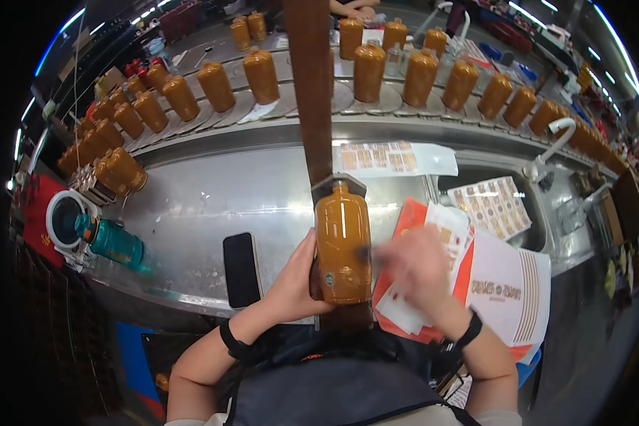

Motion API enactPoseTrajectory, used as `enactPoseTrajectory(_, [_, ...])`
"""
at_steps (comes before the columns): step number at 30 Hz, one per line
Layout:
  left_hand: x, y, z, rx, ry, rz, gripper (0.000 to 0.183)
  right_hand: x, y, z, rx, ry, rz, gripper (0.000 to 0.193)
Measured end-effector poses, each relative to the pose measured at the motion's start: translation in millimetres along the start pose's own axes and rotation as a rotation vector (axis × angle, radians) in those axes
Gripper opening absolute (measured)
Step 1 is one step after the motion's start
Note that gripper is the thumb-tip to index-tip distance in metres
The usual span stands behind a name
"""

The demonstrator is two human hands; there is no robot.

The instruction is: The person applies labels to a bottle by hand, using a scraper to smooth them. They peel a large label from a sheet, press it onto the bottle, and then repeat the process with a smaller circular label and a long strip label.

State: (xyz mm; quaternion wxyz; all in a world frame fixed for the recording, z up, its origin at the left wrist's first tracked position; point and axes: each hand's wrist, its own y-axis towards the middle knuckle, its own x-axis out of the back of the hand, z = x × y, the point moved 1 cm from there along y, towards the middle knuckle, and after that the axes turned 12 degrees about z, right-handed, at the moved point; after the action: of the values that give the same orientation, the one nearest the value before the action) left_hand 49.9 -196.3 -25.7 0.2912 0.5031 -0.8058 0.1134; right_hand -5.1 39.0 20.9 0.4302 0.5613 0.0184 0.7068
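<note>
The brown bottle (343, 245) lies right in front of me on the near edge of the counter (192, 199), resting in a brown wooden trough (309, 92) that runs straight away from me, so its long axis points near to far, with the neck at the far end and the base toward my chest. My left hand (291, 284) is on its left side near the base, fingers (307, 250) curled around the body and holding it steady. My right hand (419, 266) sits just to the right of the bottle, blurred, so I cannot tell whether those fingers are spread or pinched on anything; a small dark smear shows between them and the bottle's right flank. The left hand is the one touching the bottle, and the right is just beside it, so the bottle lies to the left of my right fingers. Under the right hand are red and white paper sheets (508, 291), and farther off lie label sheets (491, 207). A black phone (242, 270) lies left of my left hand, a teal flask (112, 241) farther left, and rows of other bottles (263, 74) stand on the far conveyor.
</note>
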Motion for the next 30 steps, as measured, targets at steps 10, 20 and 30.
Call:
enactPoseTrajectory(10, [-6, -18, 16, 0.044, 0.290, -0.076, 0.122, -5, 24, -30, -0.554, 0.730, 0.197, 0.016])
enactPoseTrajectory(20, [3, -8, 8, 0.029, 0.167, -0.122, 0.124, 12, -23, 63, 0.256, 0.080, 0.252, 0.027])
enactPoseTrajectory(30, [8, -15, 13, 0.136, -0.270, -0.053, 0.108, 21, -48, 33, -0.699, 0.746, 0.081, 0.021])
